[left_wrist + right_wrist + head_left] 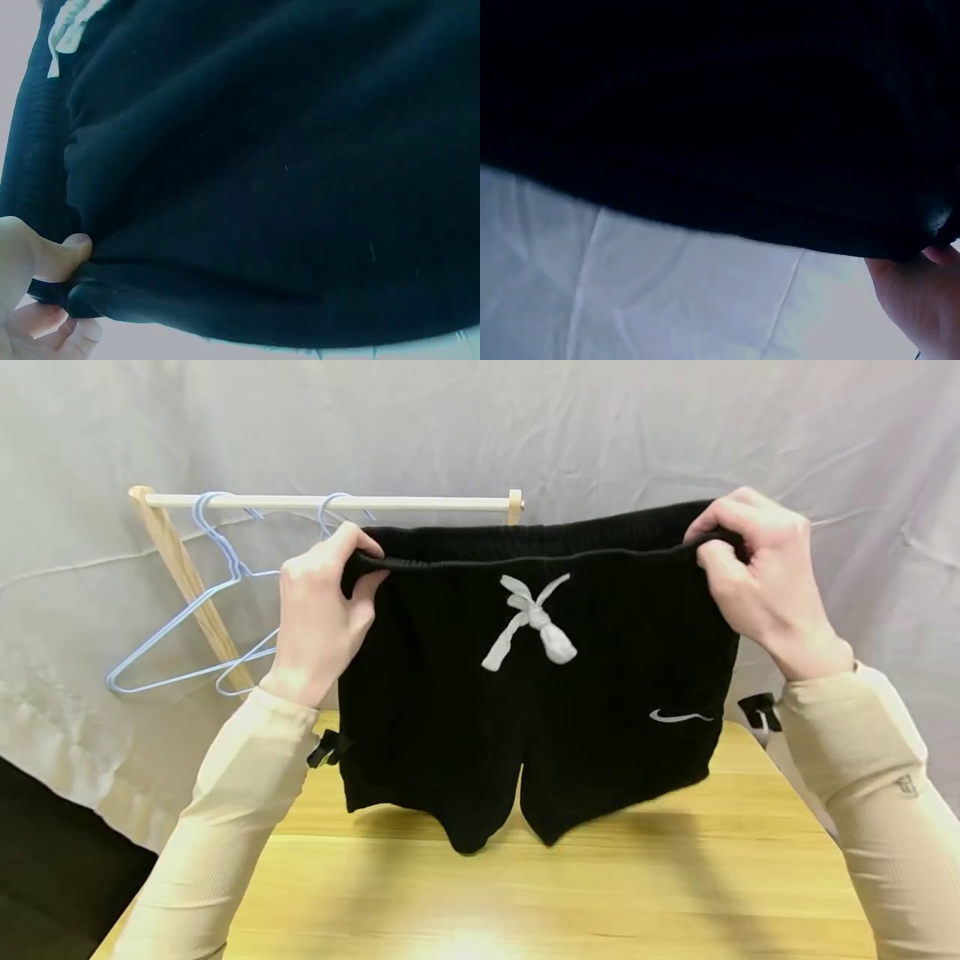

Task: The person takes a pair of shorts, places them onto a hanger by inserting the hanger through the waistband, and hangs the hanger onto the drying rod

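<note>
Black shorts (442,693) hang spread wide, white drawstring (537,617) knotted in front; raised left hand (321,602) and right hand (776,577) pinch the waistband's (465,542) ends.

Bkgd.: wrinkled gray cloth (600,435) hung behind a wooden rack (180,564); lt.-blue hangers (236,567) hung from its horiz. pale bar (420,503). Fg.: yellowish wood-grain desk (555,897) w/ soft shadows & a bright glare spot.
</note>
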`<state>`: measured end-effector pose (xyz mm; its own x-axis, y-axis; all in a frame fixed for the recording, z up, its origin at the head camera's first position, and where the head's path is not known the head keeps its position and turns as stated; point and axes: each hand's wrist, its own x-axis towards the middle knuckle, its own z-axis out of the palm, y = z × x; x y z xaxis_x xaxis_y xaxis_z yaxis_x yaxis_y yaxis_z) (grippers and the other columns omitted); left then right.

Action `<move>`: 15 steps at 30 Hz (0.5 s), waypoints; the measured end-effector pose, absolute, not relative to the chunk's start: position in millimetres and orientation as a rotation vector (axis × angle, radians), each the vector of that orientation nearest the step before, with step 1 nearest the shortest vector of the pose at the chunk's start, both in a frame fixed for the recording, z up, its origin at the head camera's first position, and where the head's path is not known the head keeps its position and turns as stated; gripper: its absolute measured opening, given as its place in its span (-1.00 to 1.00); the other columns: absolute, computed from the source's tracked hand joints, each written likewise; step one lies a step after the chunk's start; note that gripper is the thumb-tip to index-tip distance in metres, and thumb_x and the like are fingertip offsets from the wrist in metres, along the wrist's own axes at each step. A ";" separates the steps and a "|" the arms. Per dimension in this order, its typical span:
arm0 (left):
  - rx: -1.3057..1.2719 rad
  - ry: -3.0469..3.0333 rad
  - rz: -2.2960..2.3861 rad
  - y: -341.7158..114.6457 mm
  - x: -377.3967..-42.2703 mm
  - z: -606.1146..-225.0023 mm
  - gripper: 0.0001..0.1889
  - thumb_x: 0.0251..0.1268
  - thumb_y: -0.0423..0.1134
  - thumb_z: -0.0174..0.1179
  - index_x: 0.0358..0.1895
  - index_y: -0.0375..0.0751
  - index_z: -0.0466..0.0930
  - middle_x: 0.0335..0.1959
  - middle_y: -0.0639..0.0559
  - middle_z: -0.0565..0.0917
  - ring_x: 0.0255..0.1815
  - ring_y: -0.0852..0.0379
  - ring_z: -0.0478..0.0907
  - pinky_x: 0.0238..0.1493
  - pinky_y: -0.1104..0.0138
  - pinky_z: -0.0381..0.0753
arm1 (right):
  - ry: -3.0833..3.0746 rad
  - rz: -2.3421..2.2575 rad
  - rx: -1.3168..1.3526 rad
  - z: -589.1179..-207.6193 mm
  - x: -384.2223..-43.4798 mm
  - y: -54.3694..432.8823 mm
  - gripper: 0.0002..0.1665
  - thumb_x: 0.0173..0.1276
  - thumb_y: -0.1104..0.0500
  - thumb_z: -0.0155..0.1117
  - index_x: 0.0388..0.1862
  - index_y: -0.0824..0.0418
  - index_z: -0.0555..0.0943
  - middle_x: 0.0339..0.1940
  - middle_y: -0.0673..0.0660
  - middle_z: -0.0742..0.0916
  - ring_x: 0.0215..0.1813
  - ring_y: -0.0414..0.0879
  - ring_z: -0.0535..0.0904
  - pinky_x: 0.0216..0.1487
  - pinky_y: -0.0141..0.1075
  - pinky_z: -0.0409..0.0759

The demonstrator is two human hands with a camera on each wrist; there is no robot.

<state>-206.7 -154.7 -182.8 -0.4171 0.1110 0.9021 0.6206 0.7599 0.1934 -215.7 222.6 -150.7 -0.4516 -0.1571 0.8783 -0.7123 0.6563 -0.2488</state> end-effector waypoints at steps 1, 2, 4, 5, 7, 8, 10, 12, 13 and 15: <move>-0.560 -1.948 -0.634 -155.6 -204.6 -184.1 -0.87 0.21 -0.49 0.31 -0.20 -0.33 0.60 -0.25 -0.22 0.76 -0.15 -0.21 0.70 -0.05 0.03 0.56 | -1.972 0.833 0.671 -153.2 -211.5 223.0 -0.72 0.25 0.37 0.00 -0.44 0.40 0.67 -0.41 -0.37 0.56 -0.29 -0.48 0.42 -0.13 -0.56 0.27; -0.568 -1.962 -0.633 -156.6 -203.0 -187.4 -0.87 0.20 -0.48 0.32 -0.21 -0.33 0.60 -0.26 -0.22 0.76 -0.16 -0.21 0.71 -0.05 0.03 0.57 | -2.004 0.892 0.659 -158.1 -207.7 224.4 -0.69 0.36 0.31 0.01 -0.42 0.40 0.68 -0.41 -0.41 0.57 -0.27 -0.46 0.44 -0.11 -0.55 0.27; -0.614 -2.017 -0.617 -158.5 -202.6 -199.4 -0.85 0.17 -0.51 0.33 -0.23 -0.30 0.60 -0.28 -0.21 0.76 -0.19 -0.22 0.71 -0.08 0.02 0.59 | -2.093 0.954 0.638 -174.7 -204.1 229.3 -0.62 0.49 0.20 0.03 -0.40 0.36 0.69 -0.42 -0.42 0.60 -0.26 -0.44 0.47 -0.09 -0.57 0.30; -0.643 -2.055 -0.610 -159.4 -203.4 -207.5 -0.84 0.15 -0.52 0.34 -0.25 -0.28 0.59 -0.30 -0.19 0.76 -0.21 -0.21 0.72 -0.09 0.02 0.61 | -2.145 0.972 0.626 -185.7 -204.5 232.5 -0.62 0.53 0.16 0.05 -0.39 0.33 0.70 -0.41 -0.41 0.62 -0.24 -0.46 0.49 -0.06 -0.60 0.31; -0.695 -2.139 -0.595 -160.9 -206.1 -226.4 -0.82 0.14 -0.52 0.36 -0.27 -0.24 0.58 -0.32 -0.16 0.76 -0.24 -0.17 0.72 -0.14 0.02 0.63 | -2.269 0.968 0.587 -210.3 -206.3 238.8 -0.67 0.52 0.16 0.10 -0.38 0.25 0.71 -0.40 -0.37 0.66 -0.23 -0.49 0.51 -0.06 -0.64 0.34; -0.712 -2.185 -0.590 -161.6 -207.6 -236.5 -0.81 0.14 -0.51 0.37 -0.29 -0.22 0.57 -0.32 -0.14 0.77 -0.28 -0.13 0.71 -0.18 0.04 0.63 | -2.321 0.950 0.575 -223.1 -207.9 241.8 -0.70 0.49 0.19 0.13 -0.39 0.24 0.72 -0.39 -0.34 0.68 -0.25 -0.52 0.51 -0.07 -0.65 0.35; -0.745 -2.275 -0.592 -163.4 -210.2 -258.0 -0.81 0.14 -0.48 0.39 -0.30 -0.19 0.56 -0.34 -0.10 0.78 -0.39 -0.04 0.65 -0.30 0.10 0.61 | -2.392 0.915 0.576 -250.1 -210.4 247.3 -0.76 0.42 0.27 0.16 -0.39 0.19 0.73 -0.37 -0.21 0.74 -0.29 -0.52 0.51 -0.13 -0.65 0.38; -0.761 -2.354 -0.608 -165.6 -211.8 -278.3 -0.80 0.17 -0.44 0.39 -0.33 -0.18 0.53 -0.40 -0.07 0.77 -0.52 0.06 0.54 -0.43 0.20 0.53 | -2.441 0.895 0.556 -273.3 -211.3 252.0 -0.78 0.37 0.30 0.17 -0.40 0.16 0.73 -0.38 -0.06 0.76 -0.34 -0.49 0.50 -0.20 -0.62 0.39; -0.760 -2.388 -0.625 -166.8 -211.9 -287.3 -0.79 0.18 -0.42 0.40 -0.35 -0.17 0.51 -0.43 -0.05 0.76 -0.56 0.11 0.46 -0.46 0.26 0.47 | -2.456 0.896 0.536 -283.2 -211.7 253.4 -0.78 0.35 0.31 0.18 -0.42 0.14 0.72 -0.39 -0.02 0.76 -0.37 -0.47 0.48 -0.24 -0.60 0.38; -0.749 -2.436 -0.657 -169.7 -212.1 -304.3 -0.77 0.18 -0.41 0.41 -0.39 -0.16 0.47 -0.48 -0.03 0.74 -0.59 0.17 0.35 -0.50 0.34 0.39 | -2.470 0.894 0.510 -299.5 -212.7 254.9 -0.79 0.32 0.31 0.20 -0.44 0.12 0.72 -0.42 0.04 0.75 -0.42 -0.44 0.47 -0.28 -0.58 0.39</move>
